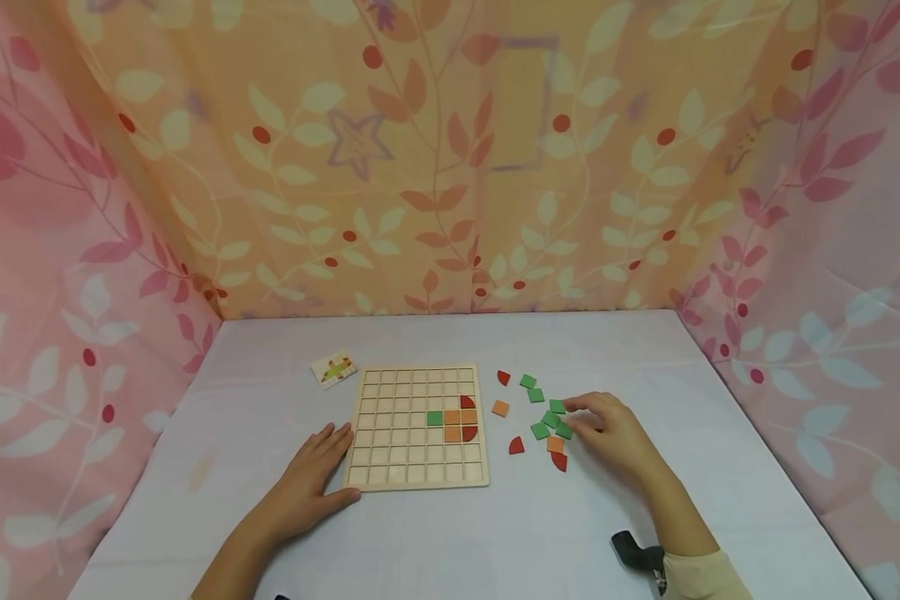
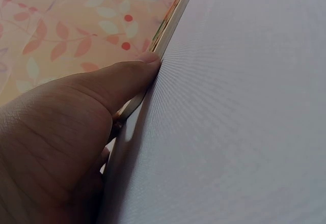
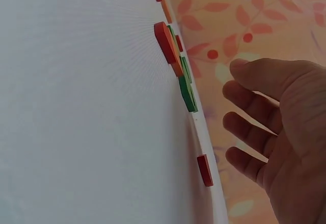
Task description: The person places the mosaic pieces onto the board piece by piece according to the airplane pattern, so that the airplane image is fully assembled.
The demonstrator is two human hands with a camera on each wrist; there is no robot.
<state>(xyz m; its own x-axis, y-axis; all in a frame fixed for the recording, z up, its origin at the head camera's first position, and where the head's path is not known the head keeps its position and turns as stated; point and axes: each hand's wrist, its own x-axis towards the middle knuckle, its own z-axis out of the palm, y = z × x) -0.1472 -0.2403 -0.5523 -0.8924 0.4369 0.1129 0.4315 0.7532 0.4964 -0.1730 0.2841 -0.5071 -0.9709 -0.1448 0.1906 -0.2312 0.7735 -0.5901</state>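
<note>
A wooden grid board [image 1: 397, 457] lies on the table, with a green square [image 1: 435, 418], several orange squares [image 1: 452, 433] and two red quarter-circles [image 1: 468, 402] set in its cells. My left hand [image 1: 303, 483] rests at the board's left side, fingers extended along the edge and thumb [image 2: 130, 79] at the near corner. My right hand [image 1: 611, 429] hovers at the right side of a loose cluster of green squares [image 1: 551, 419], fingertips close to them. In the right wrist view, its thumb and fingers [image 3: 249, 124] are apart with nothing between them.
Loose red quarter-circles [image 1: 517, 446] and orange squares [image 1: 500, 408] lie between the board and my right hand, near the green ones. A small pattern card [image 1: 334, 369] lies beyond the board's far left corner. Patterned curtains [image 1: 450, 167] surround the white-covered table [image 1: 270, 358].
</note>
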